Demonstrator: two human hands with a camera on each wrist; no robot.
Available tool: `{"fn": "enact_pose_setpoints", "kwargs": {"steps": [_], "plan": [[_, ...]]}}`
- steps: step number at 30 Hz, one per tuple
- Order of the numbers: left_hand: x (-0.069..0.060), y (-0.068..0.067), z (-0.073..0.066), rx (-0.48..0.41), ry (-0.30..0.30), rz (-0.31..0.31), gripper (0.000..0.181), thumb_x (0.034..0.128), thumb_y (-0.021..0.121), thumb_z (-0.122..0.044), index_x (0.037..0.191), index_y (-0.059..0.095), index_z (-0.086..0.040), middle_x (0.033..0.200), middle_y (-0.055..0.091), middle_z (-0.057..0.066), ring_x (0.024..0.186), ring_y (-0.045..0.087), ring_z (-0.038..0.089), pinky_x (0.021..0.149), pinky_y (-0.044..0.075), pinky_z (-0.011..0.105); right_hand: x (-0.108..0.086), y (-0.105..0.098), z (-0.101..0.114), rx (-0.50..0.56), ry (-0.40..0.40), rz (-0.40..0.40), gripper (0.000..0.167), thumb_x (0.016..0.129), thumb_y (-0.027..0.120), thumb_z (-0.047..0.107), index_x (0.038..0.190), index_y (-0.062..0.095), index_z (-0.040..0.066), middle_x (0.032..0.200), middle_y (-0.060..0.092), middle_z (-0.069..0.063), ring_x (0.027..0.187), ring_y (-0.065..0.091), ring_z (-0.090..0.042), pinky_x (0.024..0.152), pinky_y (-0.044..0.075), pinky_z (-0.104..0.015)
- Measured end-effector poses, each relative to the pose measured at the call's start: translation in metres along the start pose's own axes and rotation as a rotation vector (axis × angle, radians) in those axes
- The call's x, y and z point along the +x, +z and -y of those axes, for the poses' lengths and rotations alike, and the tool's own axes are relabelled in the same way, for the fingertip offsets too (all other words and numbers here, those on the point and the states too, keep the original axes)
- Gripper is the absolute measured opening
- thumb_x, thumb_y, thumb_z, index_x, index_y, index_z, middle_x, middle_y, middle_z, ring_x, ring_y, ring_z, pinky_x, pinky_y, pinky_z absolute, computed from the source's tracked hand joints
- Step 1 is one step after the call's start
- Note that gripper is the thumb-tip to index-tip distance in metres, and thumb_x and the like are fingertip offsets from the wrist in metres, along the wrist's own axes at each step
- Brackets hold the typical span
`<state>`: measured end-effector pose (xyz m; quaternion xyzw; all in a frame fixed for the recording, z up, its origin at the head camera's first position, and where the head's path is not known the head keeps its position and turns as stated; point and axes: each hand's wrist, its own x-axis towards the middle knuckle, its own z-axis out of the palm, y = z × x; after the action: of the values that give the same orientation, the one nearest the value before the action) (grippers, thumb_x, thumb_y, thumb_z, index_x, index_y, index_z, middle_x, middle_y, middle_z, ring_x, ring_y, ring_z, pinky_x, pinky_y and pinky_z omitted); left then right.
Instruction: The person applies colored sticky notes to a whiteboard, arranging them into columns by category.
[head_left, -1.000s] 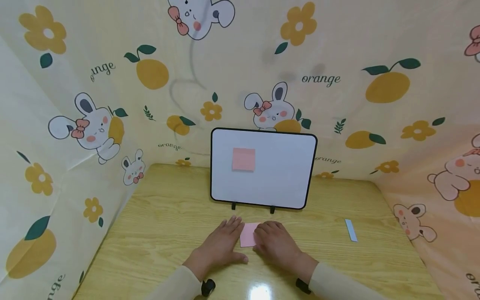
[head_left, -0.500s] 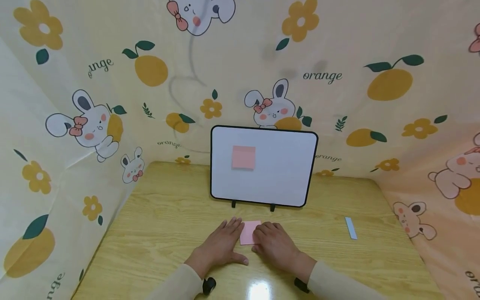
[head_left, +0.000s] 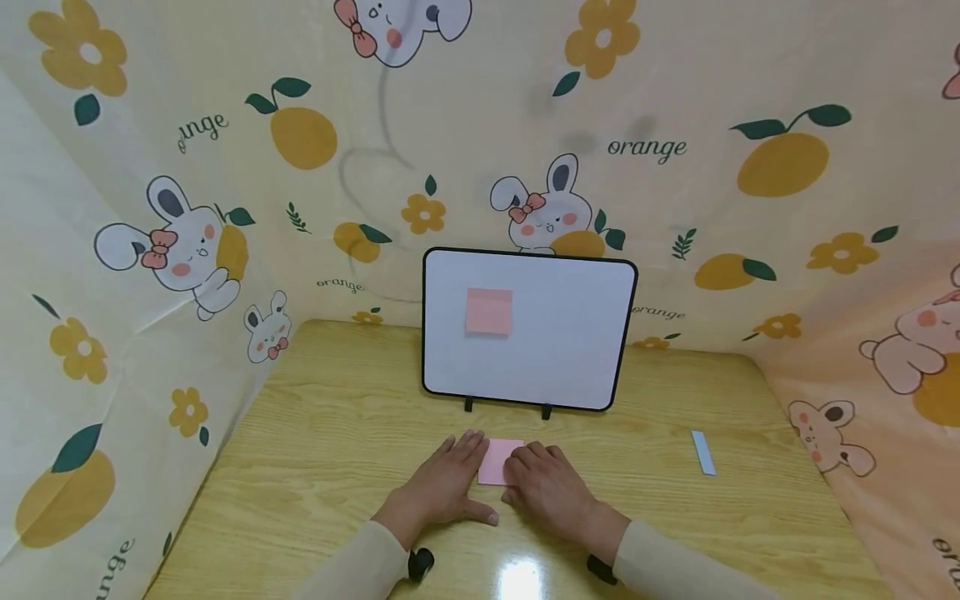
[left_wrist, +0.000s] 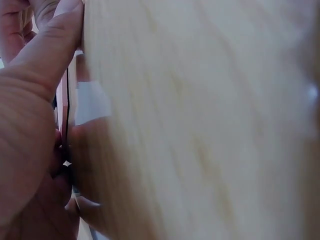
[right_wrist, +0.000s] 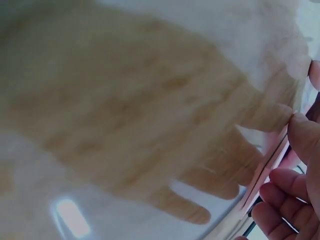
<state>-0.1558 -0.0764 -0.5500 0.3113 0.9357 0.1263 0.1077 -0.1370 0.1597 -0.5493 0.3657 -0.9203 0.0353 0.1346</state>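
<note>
Low — left hand (head_left: pixel 446 483) flat, right hand (head_left: pixel 551 490) curled, hands at pink paper (head_left: pixel 492 464).

One whiteboard (head_left: pixel 555 333), two pink squares (head_left: pixel 489 312) (head_left: pixel 495 463)

One pink square is on the whiteboard; the other lies in front of it. Two black feet (head_left: pixel 468 404) (head_left: pixel 546 412) show under its lower edge. One light-blue strip (head_left: pixel 703 452) lies to its right. In front of it are two hands, one left hand (head_left: pixel 442 485) and one right hand (head_left: pixel 551 492), plus two beige sleeves (head_left: pixel 360 560) (head_left: pixel 682 560). One table (head_left: pixel 322 467) lies beneath.
</note>
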Motion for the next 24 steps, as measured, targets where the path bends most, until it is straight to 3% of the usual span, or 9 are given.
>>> {"fn": "enact_pose_setpoints", "kwargs": {"steps": [13, 24], "plan": [[-0.0009, 0.0003, -0.0007, -0.045, -0.019, -0.002, 0.119, 0.0839, 0.073, -0.074, 0.167, 0.026, -0.003, 0.175, 0.022, 0.014, 0.163, 0.02, 0.028, 0.134, 0.017, 0.048, -0.0006, -0.0029, -0.0018, -0.012, 0.041, 0.061, 0.033, 0.097, 0.074, 0.047, 0.102, 0.061, 0.018, 0.104, 0.063, 0.004, 0.094, 0.054, -0.014, 0.079, 0.05, -0.034], [-0.0002, -0.0009, -0.0021, -0.036, -0.011, 0.007, 0.118, 0.0847, 0.072, -0.074, 0.167, 0.026, -0.003, 0.175, 0.022, 0.013, 0.164, 0.019, 0.028, 0.134, 0.017, 0.048, 0.0011, 0.001, -0.0054, -0.045, 0.032, 0.044, 0.029, 0.097, 0.075, 0.044, 0.101, 0.064, 0.018, 0.103, 0.065, 0.004, 0.094, 0.056, -0.015, 0.077, 0.049, -0.033]]}}
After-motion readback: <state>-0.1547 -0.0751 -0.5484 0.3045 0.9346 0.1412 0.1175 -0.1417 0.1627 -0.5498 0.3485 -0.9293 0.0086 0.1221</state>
